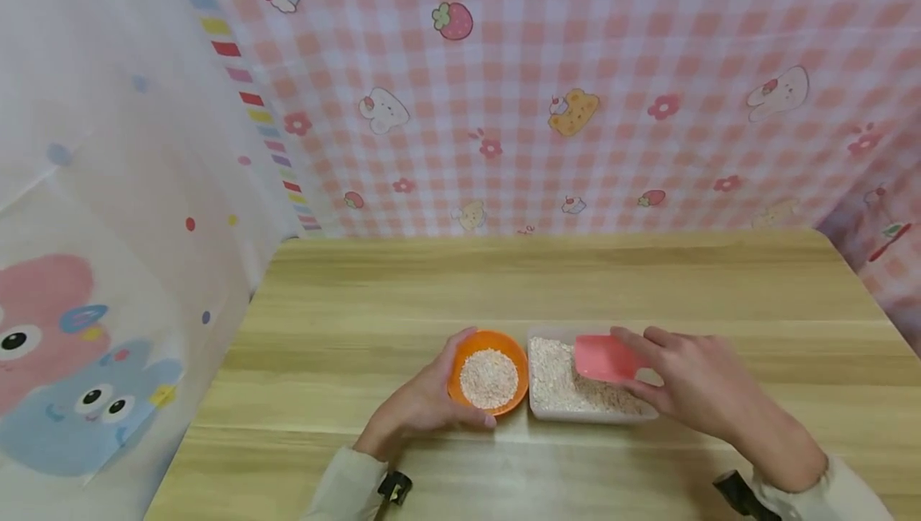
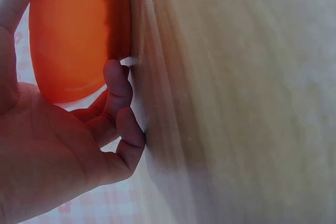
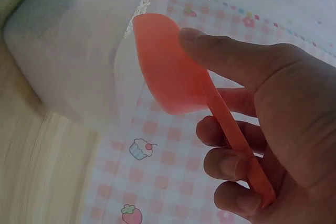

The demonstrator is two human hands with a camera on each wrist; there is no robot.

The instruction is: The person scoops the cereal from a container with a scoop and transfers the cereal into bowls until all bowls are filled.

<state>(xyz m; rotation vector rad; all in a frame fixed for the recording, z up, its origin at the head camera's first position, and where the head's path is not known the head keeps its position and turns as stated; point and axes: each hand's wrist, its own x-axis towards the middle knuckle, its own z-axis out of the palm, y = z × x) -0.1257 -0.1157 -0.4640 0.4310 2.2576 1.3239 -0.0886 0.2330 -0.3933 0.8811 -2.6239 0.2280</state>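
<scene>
One orange bowl [image 1: 498,340] sits at lower centre of my head view, gripped by the left hand [image 1: 434,401]; the right hand [image 1: 694,377] grips the pink scoop [image 1: 600,357] over the pale tub [image 1: 593,417], right of centre.

In the head view, the person's left forearm, in a loose cream fabric sleeve [image 1: 348,481], enters at 7 o'clock and slants toward 1, its bare left hand [image 1: 432,397] at 6 o'clock in a rounded grip. The left wrist view shows the left thumb [image 2: 13,11] reaching toward 12 and the left fingers [image 2: 121,85] bent. The right forearm, in a matching cream sleeve [image 1: 827,497], points toward 10, its bare right hand [image 1: 698,377] at 4 o'clock; the right thumb [image 3: 231,51] is stretched, the right fingers [image 3: 228,163] curled in a grip.
</scene>
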